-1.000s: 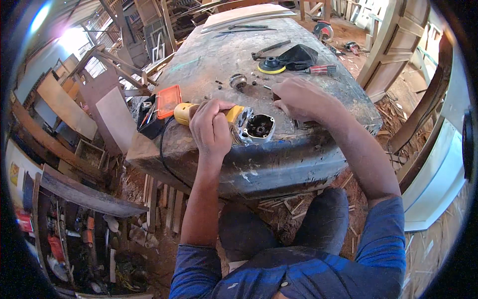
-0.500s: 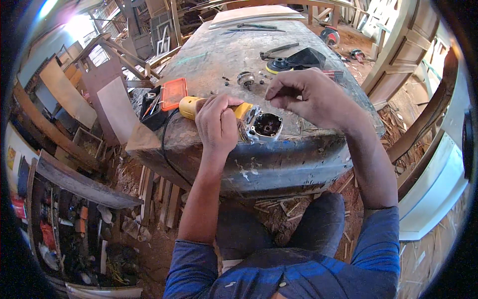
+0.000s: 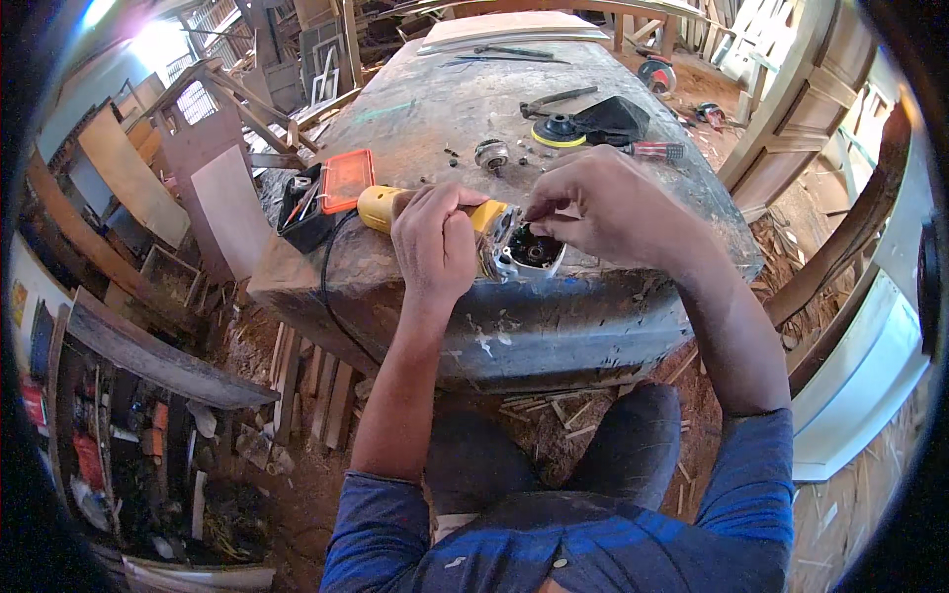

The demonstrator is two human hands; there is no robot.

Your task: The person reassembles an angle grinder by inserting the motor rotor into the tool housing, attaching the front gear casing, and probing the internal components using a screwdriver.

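A yellow power tool (image 3: 376, 206) lies near the workbench's front edge, with my left hand (image 3: 435, 237) gripping its body. Its metal gear housing (image 3: 532, 257) is open, dark and greasy inside. My right hand (image 3: 583, 212) is closed in a pinch over that housing, fingertips at its upper rim; what they hold, if anything, is hidden. Just beyond sit a round metal part (image 3: 491, 155) and several small dark pieces (image 3: 452, 161). To their right are a yellow-rimmed backing pad (image 3: 558, 132), a dark piece of cloth or cover (image 3: 613, 119) and a red-handled screwdriver (image 3: 657, 149).
An orange-lidded box (image 3: 346, 180) with tools is at the workbench (image 3: 395, 119) left edge, a black cord (image 3: 328, 267) hanging beside it. Pincers (image 3: 559, 97) and boards (image 3: 509, 30) lie farther back. A wooden door (image 3: 791, 119) stands right; scrap wood (image 3: 287, 376) surrounds the bench.
My right hand rose from the bench on the right, then moved down and left to the open housing. My left hand stays on the yellow tool.
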